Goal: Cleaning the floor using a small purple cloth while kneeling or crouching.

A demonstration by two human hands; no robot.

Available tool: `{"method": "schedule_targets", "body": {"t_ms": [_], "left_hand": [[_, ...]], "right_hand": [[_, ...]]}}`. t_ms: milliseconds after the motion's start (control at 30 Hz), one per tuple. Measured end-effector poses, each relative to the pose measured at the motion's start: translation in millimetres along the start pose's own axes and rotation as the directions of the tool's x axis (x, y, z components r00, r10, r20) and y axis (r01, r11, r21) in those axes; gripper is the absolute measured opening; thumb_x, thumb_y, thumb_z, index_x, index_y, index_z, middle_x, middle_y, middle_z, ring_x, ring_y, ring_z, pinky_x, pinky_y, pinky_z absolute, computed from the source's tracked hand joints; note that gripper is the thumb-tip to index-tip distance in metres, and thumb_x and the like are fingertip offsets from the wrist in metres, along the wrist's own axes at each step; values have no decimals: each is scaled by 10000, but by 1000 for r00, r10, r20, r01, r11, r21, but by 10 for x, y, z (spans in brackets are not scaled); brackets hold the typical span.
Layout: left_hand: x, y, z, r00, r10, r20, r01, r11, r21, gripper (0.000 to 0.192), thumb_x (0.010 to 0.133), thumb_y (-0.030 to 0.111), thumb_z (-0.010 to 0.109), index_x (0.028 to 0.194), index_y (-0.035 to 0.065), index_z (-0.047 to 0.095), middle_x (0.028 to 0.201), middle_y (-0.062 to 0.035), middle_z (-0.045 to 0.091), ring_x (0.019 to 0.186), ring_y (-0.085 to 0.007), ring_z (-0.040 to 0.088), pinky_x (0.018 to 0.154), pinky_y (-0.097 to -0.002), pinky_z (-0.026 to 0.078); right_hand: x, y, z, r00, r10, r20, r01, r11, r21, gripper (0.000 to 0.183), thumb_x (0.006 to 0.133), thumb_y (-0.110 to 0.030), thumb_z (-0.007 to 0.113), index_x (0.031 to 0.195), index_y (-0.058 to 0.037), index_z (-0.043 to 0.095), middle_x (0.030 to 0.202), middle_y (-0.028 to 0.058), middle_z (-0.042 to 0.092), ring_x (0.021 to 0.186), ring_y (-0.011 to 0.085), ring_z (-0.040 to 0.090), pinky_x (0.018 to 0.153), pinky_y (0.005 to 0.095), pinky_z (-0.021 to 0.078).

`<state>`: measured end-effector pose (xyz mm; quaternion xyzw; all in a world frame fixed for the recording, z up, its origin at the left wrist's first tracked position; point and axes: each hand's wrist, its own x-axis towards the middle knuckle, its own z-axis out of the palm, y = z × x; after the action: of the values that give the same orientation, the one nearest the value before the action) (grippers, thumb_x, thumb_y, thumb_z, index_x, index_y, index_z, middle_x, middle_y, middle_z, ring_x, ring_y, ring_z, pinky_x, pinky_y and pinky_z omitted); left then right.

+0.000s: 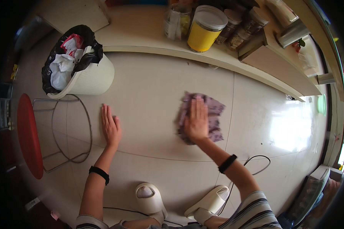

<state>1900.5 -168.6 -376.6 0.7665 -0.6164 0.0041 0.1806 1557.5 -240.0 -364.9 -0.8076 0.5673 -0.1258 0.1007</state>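
A purple patterned cloth (216, 107) lies spread on the beige tiled floor (149, 94). My right hand (197, 121) presses flat on it, fingers pointing away from me, and covers its middle. The hand and cloth look slightly blurred. To the left, my left hand (110, 124) is stretched out over the floor with nothing in it, thumb a little apart from the fingers. Whether its palm touches the tiles I cannot tell. The nearest things to it are a stool (30, 137) with a red seat, on its side, and a white waste bin (96, 77).
The bin has a black liner (48, 77) and holds crumpled tissues. Jars, one a yellow-labelled tub (205, 31), stand on a low cream shelf (137, 34) ahead. A black cable (261, 156) curls by my right forearm. My slippers (150, 200) are below. A green bowl (322, 105) sits far right.
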Motion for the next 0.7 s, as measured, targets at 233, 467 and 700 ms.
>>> {"method": "schedule_targets", "body": {"t_ms": [233,467,700], "left_hand": [[41,45,-35,1000,10,18,-9,998,-58,536,946,137,465,1436,-23,318,1524,-197,281,1414,-359,263,1157,-451,231],[50,40,-10,999,0,50,5,995,-100,540,942,128,470,1435,-33,318,1519,-207,287,1409,-379,268,1144,-467,244],[25,38,-2,999,-11,42,17,990,-142,555,926,99,484,1448,6,322,1529,-185,281,1406,-374,279,1134,-469,262]], "right_hand": [[785,-1412,585,979,-205,8,203,975,90,647,929,-293,395,1464,46,264,1553,185,225,1461,292,163,1192,422,102],[1779,-1529,939,903,-421,-83,427,901,80,592,959,-341,356,1467,-40,324,1554,105,270,1447,229,208,1191,395,118],[2319,-716,658,994,-98,41,96,994,58,518,957,-389,388,1379,-101,465,1375,106,518,1291,238,458,1123,406,287]]}}
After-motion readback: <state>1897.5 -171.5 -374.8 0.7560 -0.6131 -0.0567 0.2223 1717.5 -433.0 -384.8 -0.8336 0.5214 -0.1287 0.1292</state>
